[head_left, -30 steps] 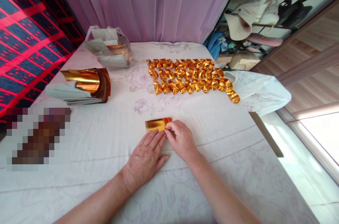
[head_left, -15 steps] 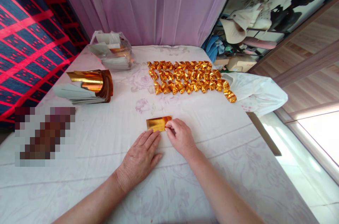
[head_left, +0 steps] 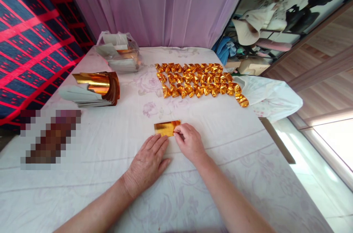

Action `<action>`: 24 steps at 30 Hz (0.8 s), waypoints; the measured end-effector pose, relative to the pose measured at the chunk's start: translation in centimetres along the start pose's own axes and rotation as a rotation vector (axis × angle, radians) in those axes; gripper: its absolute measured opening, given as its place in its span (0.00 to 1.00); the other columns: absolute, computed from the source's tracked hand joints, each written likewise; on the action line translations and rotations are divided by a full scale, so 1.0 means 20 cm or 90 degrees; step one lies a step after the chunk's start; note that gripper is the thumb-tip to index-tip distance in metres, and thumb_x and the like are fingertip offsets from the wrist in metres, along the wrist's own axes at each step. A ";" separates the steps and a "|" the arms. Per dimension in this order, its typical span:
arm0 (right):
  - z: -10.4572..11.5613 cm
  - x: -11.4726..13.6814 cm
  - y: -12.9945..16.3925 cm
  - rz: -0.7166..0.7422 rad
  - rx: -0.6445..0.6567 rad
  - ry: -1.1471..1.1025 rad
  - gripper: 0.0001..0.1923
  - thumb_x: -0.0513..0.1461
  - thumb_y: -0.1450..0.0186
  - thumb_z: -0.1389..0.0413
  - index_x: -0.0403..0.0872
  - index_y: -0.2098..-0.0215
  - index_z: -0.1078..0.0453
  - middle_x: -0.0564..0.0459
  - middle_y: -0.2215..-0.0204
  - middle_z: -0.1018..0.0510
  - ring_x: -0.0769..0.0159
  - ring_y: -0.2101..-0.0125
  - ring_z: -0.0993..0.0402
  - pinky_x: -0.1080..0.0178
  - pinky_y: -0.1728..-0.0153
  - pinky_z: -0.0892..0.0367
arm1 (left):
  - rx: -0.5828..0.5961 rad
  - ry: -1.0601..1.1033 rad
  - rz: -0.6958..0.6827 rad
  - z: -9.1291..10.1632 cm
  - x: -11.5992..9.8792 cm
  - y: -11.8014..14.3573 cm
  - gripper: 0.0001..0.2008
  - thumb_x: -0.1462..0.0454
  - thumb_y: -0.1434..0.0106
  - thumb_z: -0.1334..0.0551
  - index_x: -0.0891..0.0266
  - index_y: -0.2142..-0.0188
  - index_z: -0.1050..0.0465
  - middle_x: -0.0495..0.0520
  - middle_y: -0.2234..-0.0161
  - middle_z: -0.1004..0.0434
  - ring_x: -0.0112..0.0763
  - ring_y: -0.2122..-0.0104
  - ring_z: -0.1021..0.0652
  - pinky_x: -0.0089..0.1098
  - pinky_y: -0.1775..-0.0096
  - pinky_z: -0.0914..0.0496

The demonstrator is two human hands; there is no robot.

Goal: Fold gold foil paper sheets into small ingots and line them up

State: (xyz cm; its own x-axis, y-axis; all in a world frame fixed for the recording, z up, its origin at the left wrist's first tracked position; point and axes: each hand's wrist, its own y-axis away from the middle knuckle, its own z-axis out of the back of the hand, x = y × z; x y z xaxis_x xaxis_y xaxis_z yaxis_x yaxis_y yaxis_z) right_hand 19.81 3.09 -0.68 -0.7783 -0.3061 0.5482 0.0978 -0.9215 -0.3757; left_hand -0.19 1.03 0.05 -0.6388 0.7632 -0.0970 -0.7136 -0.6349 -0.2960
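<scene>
A small rectangle of shiny gold foil paper lies flat on the tablecloth in front of me. My left hand rests palm down with its fingers stretched out, the fingertips on the paper's near edge. At the paper's right end, my right hand pinches the edge between thumb and bent forefinger. Beyond them sit several folded gold foil paper pieces in three rows, the nearest row bending toward me at its right end.
A curled stack of gold-faced paper sheets stands at the left. Behind it is a clear plastic bag with more sheets. A white plastic bag lies at the table's right edge. Shelves rise at the back right.
The view has shifted slightly, so everything sits a little further right. Both hands keep almost the same hold on the foil paper.
</scene>
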 end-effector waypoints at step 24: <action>0.01 0.00 0.00 0.009 -0.006 -0.004 0.06 0.32 0.36 0.48 0.49 0.69 0.36 0.54 0.72 0.27 0.63 0.68 0.30 0.62 0.64 0.37 | -0.058 0.023 0.050 0.03 0.03 0.05 0.19 0.61 0.32 0.42 0.69 0.46 0.30 0.65 0.48 0.25 0.48 0.48 0.27 0.50 0.45 0.30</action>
State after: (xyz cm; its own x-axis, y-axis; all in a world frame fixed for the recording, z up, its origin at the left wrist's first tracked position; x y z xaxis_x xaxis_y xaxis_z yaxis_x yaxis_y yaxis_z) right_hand 19.84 3.08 -0.55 -0.7728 -0.3212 0.5473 0.1036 -0.9148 -0.3904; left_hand -1.35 0.76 0.27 -0.6802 0.7161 -0.1568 -0.6312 -0.6809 -0.3714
